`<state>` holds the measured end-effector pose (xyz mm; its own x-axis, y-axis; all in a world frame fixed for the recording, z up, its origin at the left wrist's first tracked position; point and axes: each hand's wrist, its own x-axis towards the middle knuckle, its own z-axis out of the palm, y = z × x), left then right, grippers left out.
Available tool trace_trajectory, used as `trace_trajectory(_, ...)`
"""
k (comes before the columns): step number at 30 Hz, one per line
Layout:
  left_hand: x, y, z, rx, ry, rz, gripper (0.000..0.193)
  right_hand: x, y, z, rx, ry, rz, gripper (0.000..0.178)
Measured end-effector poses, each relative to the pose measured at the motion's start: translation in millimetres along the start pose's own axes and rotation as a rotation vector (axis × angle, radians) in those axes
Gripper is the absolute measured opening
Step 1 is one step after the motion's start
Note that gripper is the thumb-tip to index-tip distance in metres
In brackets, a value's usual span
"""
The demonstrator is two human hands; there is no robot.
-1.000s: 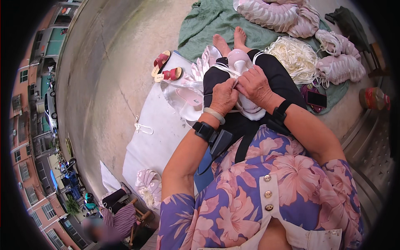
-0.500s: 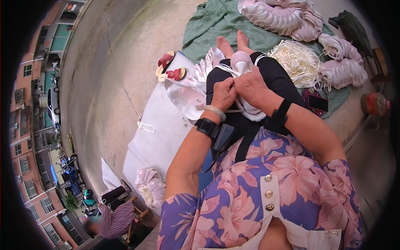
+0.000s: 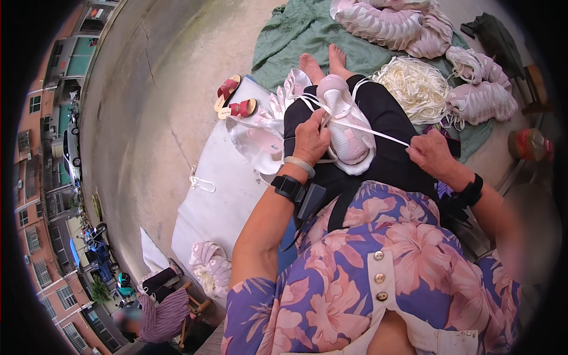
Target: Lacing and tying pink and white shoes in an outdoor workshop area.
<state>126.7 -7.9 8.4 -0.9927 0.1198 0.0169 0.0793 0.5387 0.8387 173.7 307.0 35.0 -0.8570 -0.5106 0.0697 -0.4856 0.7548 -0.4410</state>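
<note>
A pink and white shoe upper [image 3: 349, 142] lies across my lap, its tongue end pointing toward my feet. My left hand [image 3: 312, 140] is closed at the upper's left edge, fingers pinched by the eyelets where the lace comes out. A white shoelace [image 3: 381, 134] runs taut from there across the upper to my right hand [image 3: 431, 154], which is closed on it out to the right. Another loop of lace curves over my right knee. Just what lies between the left fingertips is partly hidden.
To the right lie a heap of white laces [image 3: 411, 89] and bundled uppers [image 3: 482, 102] on a green cloth [image 3: 284, 44]. More uppers [image 3: 257, 139] rest left of my legs, near red sandals [image 3: 239, 108]. A plastic bottle [image 3: 526, 145] stands far right. Another person [image 3: 163, 313] sits lower left.
My right hand has moved from the upper out to the right, drawing the lace taut. My left hand stays at the upper's edge, and more of the upper now shows.
</note>
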Motion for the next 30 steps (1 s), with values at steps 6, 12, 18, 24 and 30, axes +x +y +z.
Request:
trace_trajectory(6,-5.2,6.5,0.0,0.089,0.019,0.063,0.033,-162.2,120.1,-58.0,-0.24,-0.309,0.874,0.027)
trace_trajectory(12,-13.3,24.0,-1.3,0.244,0.04,0.087,0.032,-103.9,82.2,-35.9,0.067,-0.302,0.478,0.027)
trace_trajectory(18,0.0,20.3,-16.4,0.189,0.228,-0.093,0.026,36.6,-10.5,-21.0,0.098,0.199,-0.02,0.021)
trace_trajectory(24,33.5,-11.5,-31.8,0.587,0.08,0.088,0.021,81.5,-44.2,12.8,0.028,0.195,-0.191,0.028)
trace_trajectory(30,43.0,-37.2,-29.7,0.444,-0.105,0.026,0.015,81.7,-49.8,26.1,0.0,0.134,-0.142,0.024)
